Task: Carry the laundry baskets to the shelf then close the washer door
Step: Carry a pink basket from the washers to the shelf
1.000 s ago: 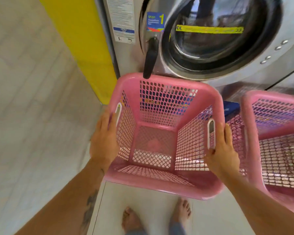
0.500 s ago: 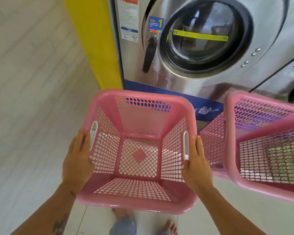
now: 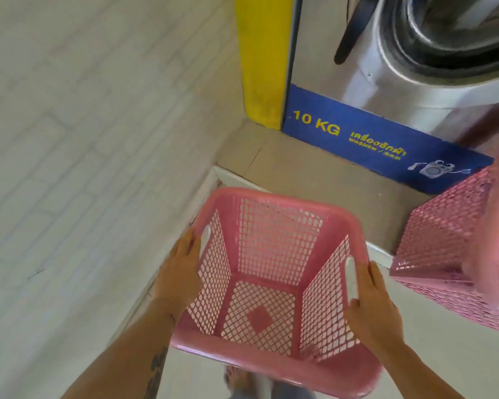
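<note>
Head view: pink basket held up just in front of the washer, empty. Left hand and right hand each wrapped over a side rim by the white handle slots. Looks light, stiff, see-through mesh; rim handles are the best hold. Second basket stands right of the washer's blue panel.

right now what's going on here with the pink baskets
A person holds an empty pink laundry basket by its two sides, left hand on one rim, right hand on the other, in front of a 10 kg washer. A second pink basket sits to the right. No shelf is in view.
</note>
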`<state>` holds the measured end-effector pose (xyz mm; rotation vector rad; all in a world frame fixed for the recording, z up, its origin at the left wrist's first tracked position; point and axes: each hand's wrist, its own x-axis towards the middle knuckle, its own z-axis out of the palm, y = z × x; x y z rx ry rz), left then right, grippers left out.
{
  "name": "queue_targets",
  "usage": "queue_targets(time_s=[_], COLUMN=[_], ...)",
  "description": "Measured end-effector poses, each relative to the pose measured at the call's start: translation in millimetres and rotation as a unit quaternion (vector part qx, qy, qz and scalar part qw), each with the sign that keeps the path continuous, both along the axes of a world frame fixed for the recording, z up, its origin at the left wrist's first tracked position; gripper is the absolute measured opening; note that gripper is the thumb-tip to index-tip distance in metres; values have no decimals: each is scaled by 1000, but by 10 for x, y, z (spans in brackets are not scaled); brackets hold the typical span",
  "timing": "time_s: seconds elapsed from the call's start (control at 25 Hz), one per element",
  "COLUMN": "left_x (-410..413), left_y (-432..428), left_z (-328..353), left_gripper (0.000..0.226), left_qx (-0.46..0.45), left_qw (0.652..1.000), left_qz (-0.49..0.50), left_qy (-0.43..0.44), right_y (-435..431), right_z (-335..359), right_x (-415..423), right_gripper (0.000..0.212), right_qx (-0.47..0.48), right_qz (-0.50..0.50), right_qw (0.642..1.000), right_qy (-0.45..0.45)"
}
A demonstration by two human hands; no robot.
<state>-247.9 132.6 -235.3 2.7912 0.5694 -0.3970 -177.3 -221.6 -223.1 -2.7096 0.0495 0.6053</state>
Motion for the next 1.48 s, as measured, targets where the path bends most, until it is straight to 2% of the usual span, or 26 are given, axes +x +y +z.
queue_targets(time_s=[0.12,0.28,0.48,0.64,0.8,0.88,0.96,1.12,1.32,1.48], left_x=[-27,81,-25,4,24,91,193,378,671,1021], left_y=[44,193,325,504,543,528,428,-139,-1150,-2067], left_z=[-289,-477,-543,-611,-442,-275,-69,457,1238,1749], left_gripper=[93,95,95,93,95,90,73,39,40,35], left_qx=[11,34,2,-6,-16,-29,-53,-166,-274,-300], left_qw=[1000,998,996,998,999,997,994,983,958,940], left_qz=[-4,-14,7,14,34,54,76,72,-49,-106], left_qy=[-8,-53,-84,-58,11,42,50,-20,-75,-123], right_y=[86,227,385,570,613,574,494,199,-574,-1353], right_z=[-264,-412,-490,-637,-607,-491,-300,221,1049,1574], right_x=[-25,-112,-346,-337,-437,-421,-368,-300,-255,-194], right_gripper=[89,80,81,84,86,83,78,78,59,42], right_qx=[1,43,52,40,28,27,28,29,64,114], right_qz=[-5,-42,-52,-10,25,45,34,5,-20,-54], right_qw=[1000,996,993,997,999,999,999,1000,998,992], right_qy=[-11,-70,-88,-61,-31,-14,-4,6,-2,-19])
